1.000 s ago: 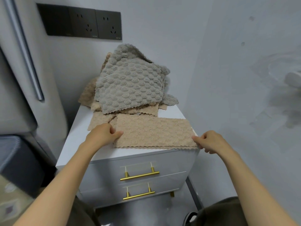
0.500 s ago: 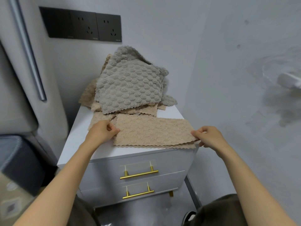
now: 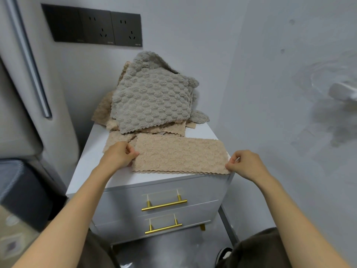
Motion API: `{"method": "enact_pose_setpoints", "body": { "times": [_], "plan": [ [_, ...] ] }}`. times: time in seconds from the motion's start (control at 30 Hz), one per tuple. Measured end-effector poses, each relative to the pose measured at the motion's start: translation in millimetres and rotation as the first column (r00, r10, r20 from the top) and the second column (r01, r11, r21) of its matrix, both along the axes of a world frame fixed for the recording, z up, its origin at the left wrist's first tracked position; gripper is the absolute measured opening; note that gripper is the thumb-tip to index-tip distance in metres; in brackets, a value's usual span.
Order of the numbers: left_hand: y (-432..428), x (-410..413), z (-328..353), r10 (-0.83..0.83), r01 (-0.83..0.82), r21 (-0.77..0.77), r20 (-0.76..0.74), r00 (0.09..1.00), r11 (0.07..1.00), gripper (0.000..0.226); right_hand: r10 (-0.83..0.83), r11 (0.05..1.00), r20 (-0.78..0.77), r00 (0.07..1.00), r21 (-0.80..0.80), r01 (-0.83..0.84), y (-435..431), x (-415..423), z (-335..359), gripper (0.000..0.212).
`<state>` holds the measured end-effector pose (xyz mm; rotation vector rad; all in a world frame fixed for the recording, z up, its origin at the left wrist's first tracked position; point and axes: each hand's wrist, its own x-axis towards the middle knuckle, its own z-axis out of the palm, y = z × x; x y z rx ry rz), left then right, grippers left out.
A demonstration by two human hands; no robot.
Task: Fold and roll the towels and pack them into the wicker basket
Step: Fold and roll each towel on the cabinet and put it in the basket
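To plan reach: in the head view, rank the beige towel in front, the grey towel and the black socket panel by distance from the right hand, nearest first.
1. Beige towel: pinched by the right hand, at the front.
2. Grey towel: farther back, to the left.
3. Socket panel: on the back wall, upper left.

Head-worn camera looks forward and down, close over the cabinet (image 3: 96, 163).

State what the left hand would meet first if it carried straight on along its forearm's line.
Probably the grey towel on the pile behind, near its front edge, though depth is unclear. The left hand now pinches the beige towel.
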<state>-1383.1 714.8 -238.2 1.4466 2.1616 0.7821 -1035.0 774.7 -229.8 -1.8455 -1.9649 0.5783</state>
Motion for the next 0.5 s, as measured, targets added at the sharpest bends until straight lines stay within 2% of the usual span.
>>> {"method": "enact_pose_setpoints", "body": {
  "times": [0.13,0.33,0.5],
  "plan": [
    [1.7,1.5,-3.1,0.026,-0.026,-0.003,-0.132,0.991,1.0,0.027,-0.032,0.999,0.012,0.999,-0.031,0.032,3.5,-1.9,-3.2,0.012],
    [11.9,10.2,-2.8,0.012,-0.012,-0.022,-0.033,0.999,1.0,0.053,-0.111,0.983,-0.152,0.982,-0.161,0.086,11.2,-19.0,-1.6,0.046],
    [17.7,19.1,0.5,0.045,-0.044,-0.042,0.017,0.999,0.998,0.046,-0.097,0.978,-0.093,0.991,-0.196,0.078,22.4,-29.9,-4.6,0.033]
  ]
}}
